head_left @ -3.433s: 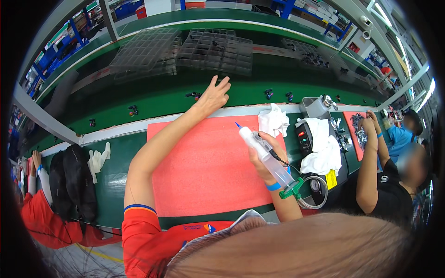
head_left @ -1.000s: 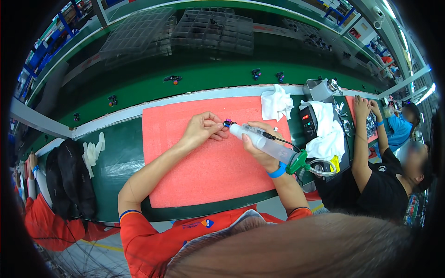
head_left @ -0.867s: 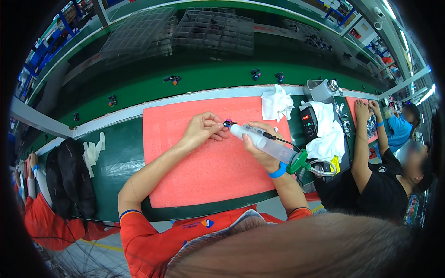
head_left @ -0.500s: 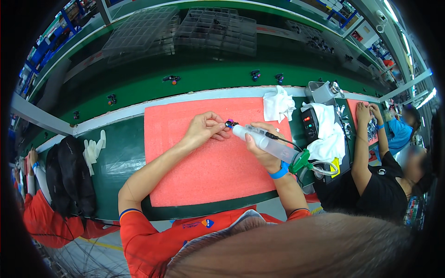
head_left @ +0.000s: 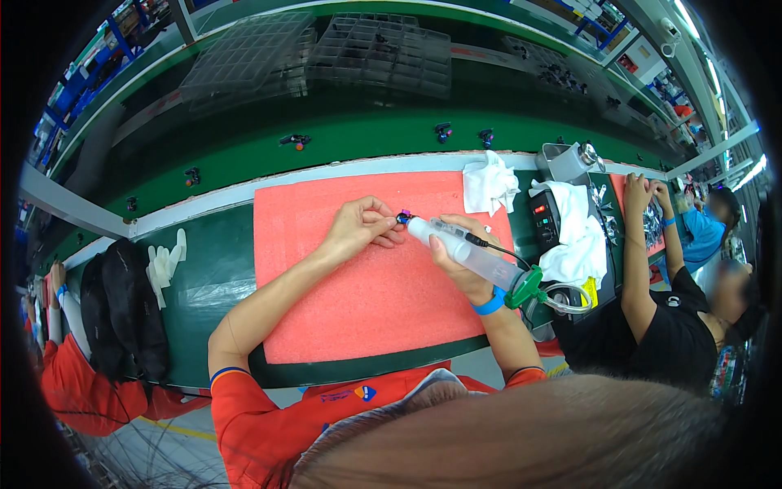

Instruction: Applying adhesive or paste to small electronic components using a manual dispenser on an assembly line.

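My left hand [head_left: 361, 227] is closed in a pinch, its fingertips at a small dark part [head_left: 403, 218] with a magenta-and-blue spot. My right hand [head_left: 461, 262] wraps round a translucent dispensing syringe [head_left: 494, 266], tilted so its front end meets or nearly meets the small part. A green cap [head_left: 525, 287] with a clear air hose [head_left: 570, 303] closes the syringe's rear. Along its side lies a clear attachment with a black cable. The exact contact at the tip is too small to make out. Both hands are over a pink foam mat [head_left: 342, 318].
Beyond the mat runs a green conveyor [head_left: 366, 147] carrying several small dark parts. White cloths [head_left: 489, 183], a black controller [head_left: 543, 218] and a clear container [head_left: 566, 161] stand to the right. White gloves [head_left: 165, 265] and a black bag [head_left: 122, 301] lie left. Co-workers sit at both sides.
The small parts on the conveyor have shifted slightly left. My hands, the syringe and the held part stay almost in place. The right-hand co-worker's hands have moved a little.
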`<state>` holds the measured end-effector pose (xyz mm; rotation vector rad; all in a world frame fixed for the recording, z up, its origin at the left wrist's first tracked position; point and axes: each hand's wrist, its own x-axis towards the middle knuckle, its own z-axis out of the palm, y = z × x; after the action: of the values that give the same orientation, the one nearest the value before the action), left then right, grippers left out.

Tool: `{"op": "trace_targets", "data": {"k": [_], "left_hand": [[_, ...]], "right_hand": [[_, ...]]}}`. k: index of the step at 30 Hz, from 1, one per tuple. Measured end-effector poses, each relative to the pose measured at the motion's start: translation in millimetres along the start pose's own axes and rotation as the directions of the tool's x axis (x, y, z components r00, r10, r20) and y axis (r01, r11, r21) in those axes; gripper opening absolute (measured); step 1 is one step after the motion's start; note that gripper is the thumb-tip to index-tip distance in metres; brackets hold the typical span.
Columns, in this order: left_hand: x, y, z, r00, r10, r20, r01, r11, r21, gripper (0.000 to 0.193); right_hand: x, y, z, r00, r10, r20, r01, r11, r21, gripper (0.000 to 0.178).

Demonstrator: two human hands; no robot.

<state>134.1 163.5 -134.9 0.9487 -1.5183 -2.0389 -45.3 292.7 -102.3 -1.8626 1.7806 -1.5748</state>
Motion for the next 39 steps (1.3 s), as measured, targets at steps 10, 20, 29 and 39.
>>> {"op": "trace_targets", "data": {"k": [10, 20, 29, 39], "left_hand": [[0.4, -0.5, -0.7, 1.000, 0.002, -0.001, -0.002, 1.000, -0.021, 0.014], [4.8, -1.8, -14.3, 0.999, -0.046, 0.016, 0.047, 0.990, -0.130, 0.027], [10.9, 0.1, -24.5, 0.978, -0.004, 0.206, 0.033, 0.990, -0.139, 0.027], [8.2, -0.6, -11.4, 0.996, -0.003, 0.088, 0.005, 1.000, -0.022, 0.024]], "right_hand": [[-1.9, 2.6, -1.1, 0.998, 0.054, 0.029, -0.054, 0.999, 0.006, 0.036], [-11.0, 16.7, -9.2, 0.981, -0.168, -0.094, 0.174, 0.983, 0.057, 0.058], [-10.1, 12.7, -13.7, 0.983, -0.123, -0.137, 0.145, 0.975, 0.168, 0.056], [-3.3, -2.1, -12.5, 0.987, -0.160, 0.003, 0.160, 0.985, -0.071, 0.039]]}}
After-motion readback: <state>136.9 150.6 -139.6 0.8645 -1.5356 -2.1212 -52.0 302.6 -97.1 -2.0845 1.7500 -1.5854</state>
